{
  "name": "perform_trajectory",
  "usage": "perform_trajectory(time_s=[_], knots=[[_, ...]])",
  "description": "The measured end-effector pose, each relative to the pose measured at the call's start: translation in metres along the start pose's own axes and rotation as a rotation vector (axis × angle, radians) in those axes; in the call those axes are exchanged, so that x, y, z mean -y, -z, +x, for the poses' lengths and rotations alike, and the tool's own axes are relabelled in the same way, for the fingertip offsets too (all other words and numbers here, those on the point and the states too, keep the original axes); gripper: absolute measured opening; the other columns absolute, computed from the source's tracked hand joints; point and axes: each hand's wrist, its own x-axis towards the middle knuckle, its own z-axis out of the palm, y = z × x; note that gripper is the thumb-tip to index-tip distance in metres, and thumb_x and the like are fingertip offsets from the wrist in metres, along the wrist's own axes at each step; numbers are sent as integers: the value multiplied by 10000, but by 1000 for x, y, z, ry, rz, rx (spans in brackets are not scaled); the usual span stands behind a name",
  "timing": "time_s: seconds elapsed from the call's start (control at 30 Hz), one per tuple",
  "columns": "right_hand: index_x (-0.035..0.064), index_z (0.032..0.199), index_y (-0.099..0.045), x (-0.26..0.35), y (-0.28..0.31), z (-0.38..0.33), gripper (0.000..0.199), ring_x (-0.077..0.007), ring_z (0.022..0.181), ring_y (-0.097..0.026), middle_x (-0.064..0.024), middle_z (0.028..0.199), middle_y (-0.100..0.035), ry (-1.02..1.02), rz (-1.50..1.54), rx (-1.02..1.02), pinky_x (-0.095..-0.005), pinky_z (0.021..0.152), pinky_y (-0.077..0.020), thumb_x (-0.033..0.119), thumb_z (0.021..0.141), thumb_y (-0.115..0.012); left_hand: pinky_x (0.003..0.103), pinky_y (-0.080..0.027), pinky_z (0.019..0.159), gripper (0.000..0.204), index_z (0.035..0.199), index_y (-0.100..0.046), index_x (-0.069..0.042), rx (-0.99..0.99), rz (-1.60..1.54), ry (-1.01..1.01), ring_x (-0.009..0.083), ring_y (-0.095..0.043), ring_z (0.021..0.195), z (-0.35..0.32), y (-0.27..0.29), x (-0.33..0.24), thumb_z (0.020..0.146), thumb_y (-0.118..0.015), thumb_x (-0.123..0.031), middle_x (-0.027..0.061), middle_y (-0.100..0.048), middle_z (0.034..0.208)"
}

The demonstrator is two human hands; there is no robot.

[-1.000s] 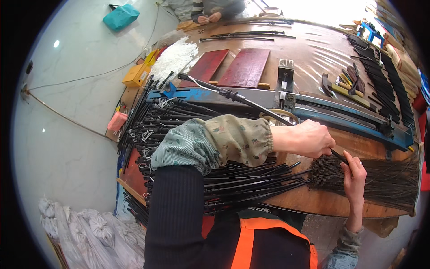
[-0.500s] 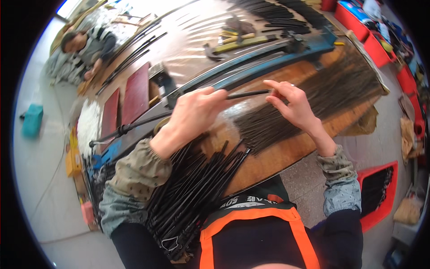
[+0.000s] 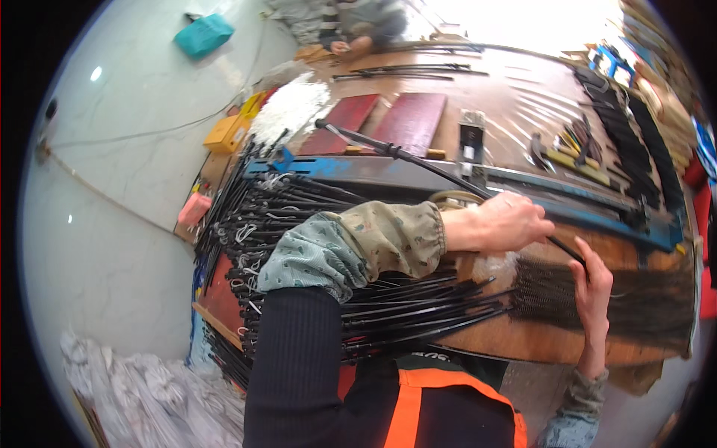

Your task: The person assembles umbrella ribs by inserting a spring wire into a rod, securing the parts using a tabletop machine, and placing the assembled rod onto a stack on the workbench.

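My left hand [image 3: 511,222] is closed round a long thin black rod [image 3: 441,174], which slants above the bench from far left to near right. The rod has a knobby collar and a thicker end at its far left. Close to its near-right end, the thumb and fingers of my right hand [image 3: 595,287] pinch it. Below my left forearm lies a pile of similar black rods [image 3: 403,317], several with white cord loops. A bundle of thin dark rods [image 3: 627,295] spreads over the wooden bench [image 3: 485,336] beside my right hand. Behind my left hand runs a blue metal rail fixture [image 3: 612,216].
Two dark red boards [image 3: 411,123], a white heap [image 3: 291,108] and a hammer [image 3: 538,151] lie farther back. A co-worker [image 3: 362,26] sits at the far left. A yellow box [image 3: 226,134] stands at the bench's left edge; a teal bag [image 3: 203,36] is on the floor.
My view has swung left, so the bench things appear farther right. Both hands still hold the rod, now slanting down to the right; more of the rod pile and the left floor shows.
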Motion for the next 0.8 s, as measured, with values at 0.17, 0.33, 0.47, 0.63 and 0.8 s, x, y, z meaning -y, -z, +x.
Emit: perform_trajectory(time_s=[0.17,0.33,0.47,0.63,0.8], knots=[[-16,1243,-622,-7,-19,-18,302,-141,668,-446,-97,802,-557,-140,37,21,-273,604,-396,184,1024,-564,383,-586,693,150,1025,-615,-138,-60,351,38,287,-676,828,-69,52,14,879,-586,-117,107,-630,845],[-31,1194,-634,-30,-35,-53,281,-97,679,-451,-73,775,-555,-287,51,3,-256,615,-403,181,1028,-554,398,-447,810,197,982,-645,-172,-533,932,169,239,-616,956,-194,167,26,807,-648,-83,15,-640,911],[-48,1122,-643,-20,-64,-57,250,-129,736,-566,-122,817,-652,-222,40,75,-291,692,-469,163,1004,-581,290,-561,680,142,1035,-672,-59,-1354,571,463,182,-691,773,-333,212,39,901,-685,-13,45,-688,893],[-46,1081,-651,2,-77,-57,219,-174,810,-638,-172,892,-701,-302,-32,215,-321,751,-496,142,985,-593,264,-589,661,50,972,-626,-18,-2112,59,638,152,-686,745,-541,201,110,959,-650,-59,61,-679,910],[-35,1076,-654,0,-71,-59,194,-176,823,-657,-178,887,-696,-304,-74,262,-322,760,-504,122,977,-596,316,-627,696,223,1100,-507,23,-2409,-498,715,210,-684,739,-675,160,161,956,-648,-74,118,-653,964]])
